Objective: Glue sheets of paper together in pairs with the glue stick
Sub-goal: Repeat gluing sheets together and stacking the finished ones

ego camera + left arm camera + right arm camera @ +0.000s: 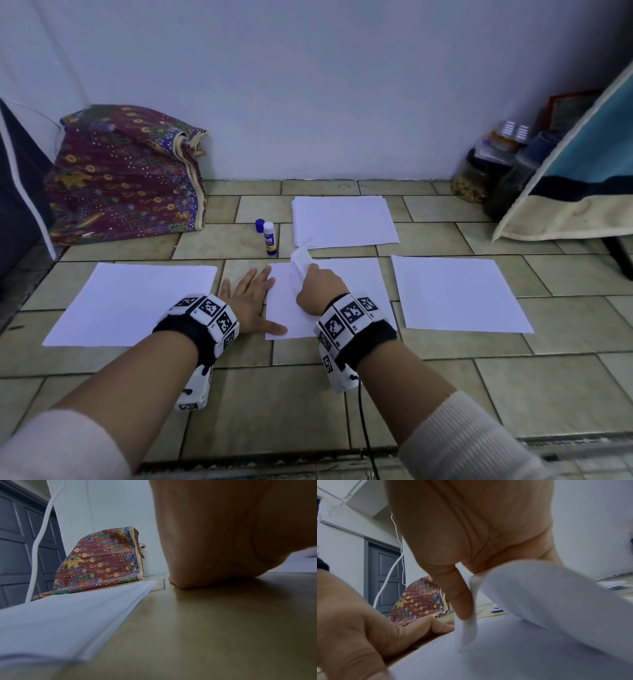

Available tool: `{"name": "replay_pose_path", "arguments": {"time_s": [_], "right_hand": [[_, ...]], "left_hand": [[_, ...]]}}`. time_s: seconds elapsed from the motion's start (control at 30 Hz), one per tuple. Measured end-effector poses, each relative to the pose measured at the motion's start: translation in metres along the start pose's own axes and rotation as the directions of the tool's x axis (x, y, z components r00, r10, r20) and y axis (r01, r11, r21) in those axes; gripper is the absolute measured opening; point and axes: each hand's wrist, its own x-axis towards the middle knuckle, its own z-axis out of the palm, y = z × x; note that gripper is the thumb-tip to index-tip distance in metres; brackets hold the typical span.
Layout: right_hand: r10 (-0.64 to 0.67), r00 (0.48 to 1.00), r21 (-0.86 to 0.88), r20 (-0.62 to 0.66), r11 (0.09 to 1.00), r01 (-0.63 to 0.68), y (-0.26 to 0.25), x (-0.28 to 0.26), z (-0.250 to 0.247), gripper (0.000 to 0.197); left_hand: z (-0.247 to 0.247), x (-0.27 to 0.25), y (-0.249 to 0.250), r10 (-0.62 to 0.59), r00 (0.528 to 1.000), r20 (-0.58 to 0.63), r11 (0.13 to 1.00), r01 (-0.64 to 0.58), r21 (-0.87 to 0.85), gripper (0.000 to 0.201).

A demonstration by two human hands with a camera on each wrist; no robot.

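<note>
**A:** What paper lies on the tiled floor (376, 394)?

**B:** The largest item is a stack of white sheets (344, 221) near the wall. Closer to the person lie three separate spreads: a left sheet (133, 301), a middle sheet (352, 274) and a right sheet (459, 294), all plain white and apart from one another.

**A:** And the hands?

**B:** The left hand (248, 301) lies flat, fingers spread, its fingertips and thumb resting on the middle sheet's left edge. The right hand (320, 287) pinches a corner of that sheet's top layer between thumb and fingers, curling it upward off the layer beneath.

**A:** Where is the glue stick?

**B:** The glue stick (269, 238) stands upright and uncapped, just left of the stack, with its blue cap (260, 225) beside it. Neither hand touches it.
</note>
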Motion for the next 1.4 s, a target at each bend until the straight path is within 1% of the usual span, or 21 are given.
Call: {"name": "replay_pose_path", "arguments": {"time_s": [0.37, 0.6, 0.77, 0.83, 0.93, 0.97, 1.03, 1.13, 1.23, 1.4], "right_hand": [[-0.002, 1.000, 0.004, 0.013, 1.000, 0.002, 0.002, -0.001, -0.001, 0.039], [-0.016, 1.000, 0.012, 0.003, 1.000, 0.016, 0.004, -0.001, -0.001, 0.037], [-0.016, 1.000, 0.008, 0.012, 1.000, 0.016, 0.005, 0.001, 0.000, 0.039], [-0.011, 1.000, 0.004, 0.010, 1.000, 0.011, 0.005, 0.002, 0.002, 0.048], [-0.038, 0.999, -0.002, 0.017, 0.999, 0.038, 0.008, 0.006, 0.006, 0.079], [-0.056, 0.998, -0.010, 0.024, 0.998, 0.056, 0.008, 0.006, 0.007, 0.085], [-0.079, 0.996, -0.041, 0.045, 0.996, 0.081, 0.010, 0.007, 0.006, 0.083], [-0.106, 0.992, -0.121, 0.066, 0.986, 0.113, 0.012, 0.007, 0.005, 0.072], [-0.110, 0.992, -0.135, 0.065, 0.984, 0.118, 0.012, 0.007, 0.005, 0.066], [-0.089, 0.994, -0.149, 0.056, 0.984, 0.096, 0.012, 0.010, 0.005, 0.058]], "left_hand": [[-0.002, -0.001, 0.001, -0.001, 1.000, 0.026, 1.000, 0.001, 0.008, 0.107], [-0.003, -0.003, 0.002, 0.003, 1.000, 0.028, 1.000, -0.003, -0.005, 0.106], [-0.004, -0.003, 0.002, 0.006, 1.000, 0.028, 1.000, -0.005, -0.014, 0.106], [-0.003, -0.004, 0.002, 0.007, 1.000, 0.027, 1.000, -0.006, -0.014, 0.107], [-0.003, -0.003, 0.001, 0.010, 1.000, 0.027, 1.000, -0.009, -0.011, 0.107], [-0.003, -0.003, 0.000, 0.011, 1.000, 0.026, 1.000, -0.011, -0.013, 0.108], [-0.002, -0.003, -0.001, 0.015, 1.000, 0.012, 1.000, -0.015, -0.018, 0.109], [0.000, -0.002, -0.003, 0.022, 1.000, -0.023, 1.000, -0.022, -0.022, 0.116], [-0.001, -0.002, -0.004, 0.015, 1.000, 0.010, 1.000, -0.015, -0.002, 0.141], [-0.006, -0.007, -0.006, 0.028, 0.998, 0.061, 0.997, -0.032, 0.069, 0.159]]}}
